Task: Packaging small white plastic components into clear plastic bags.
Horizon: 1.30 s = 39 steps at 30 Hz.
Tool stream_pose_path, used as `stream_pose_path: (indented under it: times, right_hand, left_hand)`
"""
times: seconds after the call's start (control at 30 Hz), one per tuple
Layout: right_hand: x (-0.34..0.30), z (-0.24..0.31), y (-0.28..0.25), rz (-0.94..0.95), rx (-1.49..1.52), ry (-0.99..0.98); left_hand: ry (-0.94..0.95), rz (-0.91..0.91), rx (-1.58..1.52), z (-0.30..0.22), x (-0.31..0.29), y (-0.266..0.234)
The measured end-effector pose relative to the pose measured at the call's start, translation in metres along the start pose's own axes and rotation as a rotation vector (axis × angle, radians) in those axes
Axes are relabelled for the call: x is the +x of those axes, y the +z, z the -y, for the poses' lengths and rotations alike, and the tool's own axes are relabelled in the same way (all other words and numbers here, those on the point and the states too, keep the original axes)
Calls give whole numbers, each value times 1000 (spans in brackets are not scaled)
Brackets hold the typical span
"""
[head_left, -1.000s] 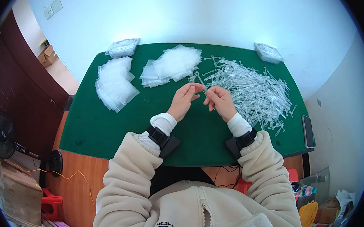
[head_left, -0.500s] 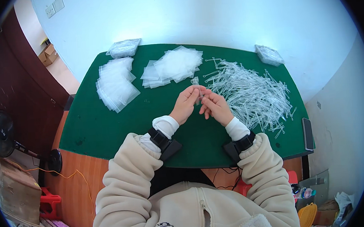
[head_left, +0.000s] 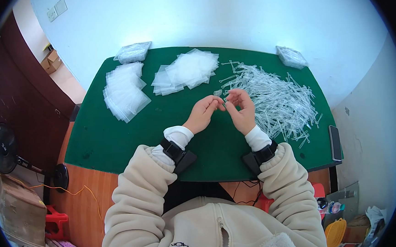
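Note:
My left hand [head_left: 202,114] is closed on a small bundle of clear plastic sticks [head_left: 217,93], whose tips show above the fingers. Close beside it, my right hand [head_left: 243,112] has thumb and fingers curled toward each other, with what looks like a single clear stick between them; its length is mostly hidden. To the right spreads a big heap of clear plastic sticks with looped ends [head_left: 281,101]. Beyond my hands lies a loose pile of clear flat bags [head_left: 189,69], and farther left a fanned stack of similar bags [head_left: 124,92].
The green-topped table [head_left: 139,136] meets a white wall. Filled clear packs stand at its far left [head_left: 133,52] and far right [head_left: 292,57]. A phone [head_left: 335,143] rests at the right edge. On the floor at left are a black fan [head_left: 2,141] and a cardboard box [head_left: 19,200].
My right hand has risen a little and its fingers have opened out from the left hand's bundle. The bundle shows less above my left fingers and tilts differently.

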State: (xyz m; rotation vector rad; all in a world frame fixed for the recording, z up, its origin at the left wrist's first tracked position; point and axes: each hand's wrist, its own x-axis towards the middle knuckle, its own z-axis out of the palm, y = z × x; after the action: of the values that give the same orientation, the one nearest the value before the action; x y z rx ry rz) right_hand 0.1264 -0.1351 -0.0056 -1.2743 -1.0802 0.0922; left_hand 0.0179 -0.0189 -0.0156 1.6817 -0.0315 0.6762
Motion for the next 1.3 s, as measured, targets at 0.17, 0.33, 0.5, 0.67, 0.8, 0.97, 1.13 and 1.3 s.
stream_pose_path:
  times: [0.17, 0.33, 0.5, 0.67, 0.8, 0.97, 1.13, 1.3]
  right_hand:
    - [1, 0, -2, -32, -63, -60]
    - [1, -3, -5, 88, -181, -51]
    - [1, -1, -4, 101, -114, 43]
    - [0, 4, -3, 90, -106, 65]
    - [1, 1, -3, 82, -108, 110]
    - [0, -3, -6, 51, -140, 120]
    - [1, -4, -8, 76, -117, 167]
    - [1, -1, -5, 44, -166, 91]
  left_hand:
    - [-137, 129, 27, -4, -5, 5]
    - [-170, 255, 233, -11, -5, 2]
    - [-174, 273, 252, -12, -5, 1]
    - [-177, 248, 253, -13, -5, 1]
    - [-138, 267, 247, -4, -5, -1]
    - [-193, 245, 190, -3, -5, 0]
    - [-248, 243, 143, -1, -3, -2]
    - [-227, 225, 79, 2, -4, -1]
